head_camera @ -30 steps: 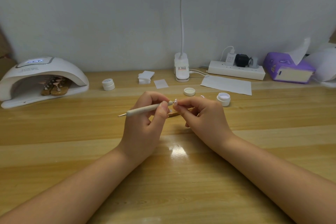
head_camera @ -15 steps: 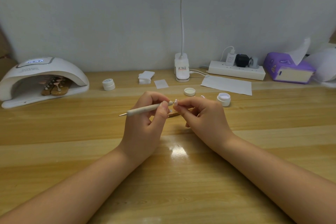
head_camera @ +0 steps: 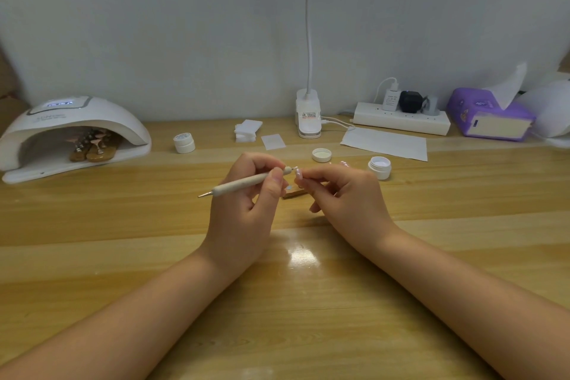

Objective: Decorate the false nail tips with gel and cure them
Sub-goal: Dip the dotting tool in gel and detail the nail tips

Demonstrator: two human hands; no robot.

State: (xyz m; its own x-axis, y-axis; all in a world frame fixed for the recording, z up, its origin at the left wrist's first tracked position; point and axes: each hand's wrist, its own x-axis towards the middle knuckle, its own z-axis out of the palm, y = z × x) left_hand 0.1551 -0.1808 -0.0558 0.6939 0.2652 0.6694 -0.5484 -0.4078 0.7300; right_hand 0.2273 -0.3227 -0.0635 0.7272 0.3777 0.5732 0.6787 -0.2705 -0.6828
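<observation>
My left hand (head_camera: 243,210) pinches the pen (head_camera: 246,183); my right hand (head_camera: 345,197) pinches a tip (head_camera: 298,174). It's likely light and slippery, so I'd hold its edges.

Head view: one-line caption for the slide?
Left hand holds dotting pen to nail tip pinched in right hand.

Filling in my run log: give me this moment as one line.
step: decorating | left hand: holds dotting pen | right hand: pinches nail tip | gel jar: open
</observation>
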